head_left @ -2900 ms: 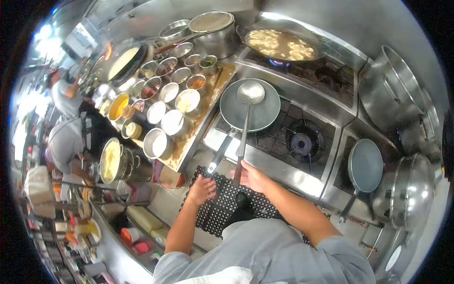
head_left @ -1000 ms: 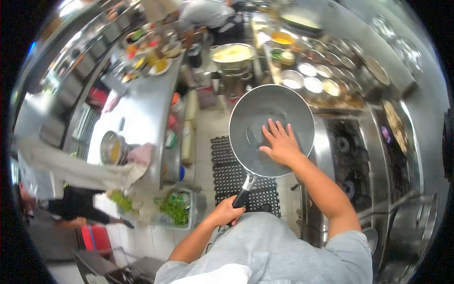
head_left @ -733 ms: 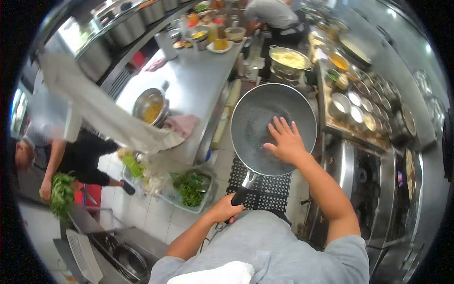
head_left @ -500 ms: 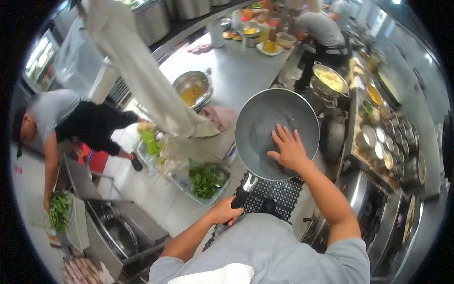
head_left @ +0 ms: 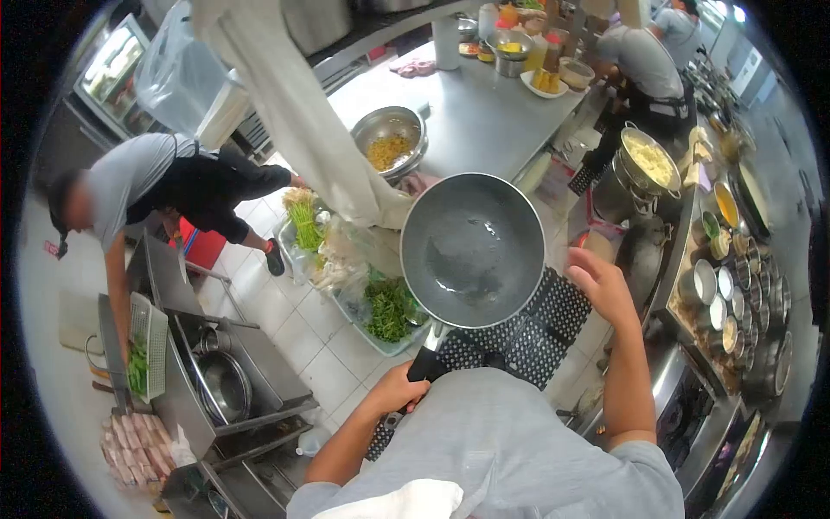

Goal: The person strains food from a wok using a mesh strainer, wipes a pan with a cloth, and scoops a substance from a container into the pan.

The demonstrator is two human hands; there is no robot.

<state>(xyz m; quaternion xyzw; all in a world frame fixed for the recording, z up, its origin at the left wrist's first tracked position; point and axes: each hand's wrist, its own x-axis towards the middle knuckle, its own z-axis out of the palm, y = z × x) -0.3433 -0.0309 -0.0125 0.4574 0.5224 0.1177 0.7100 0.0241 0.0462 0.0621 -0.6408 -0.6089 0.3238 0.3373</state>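
Note:
My left hand point(head_left: 398, 387) is wrapped round the black handle of a dark grey frying pan point(head_left: 458, 251). The pan is held in front of my body above the floor, its inside turned up towards me. Shiny wet-looking patches show on its bottom. To the right of the rim, my right hand point(head_left: 598, 284) hangs in the air, holding nothing, its fingers partly bent and apart from the pan.
A bin of leafy greens point(head_left: 391, 311) stands left of the pan. Beyond it, a steel bowl point(head_left: 386, 143) sits on the metal counter point(head_left: 484, 112). On the right are a pot with a full strainer point(head_left: 650, 163) and several small pans. A co-worker point(head_left: 151, 177) bends at the left; others work at the back.
My right hand has come off the pan's inside and moved right, past the rim. The co-worker at the left has lowered the greens into a white basket.

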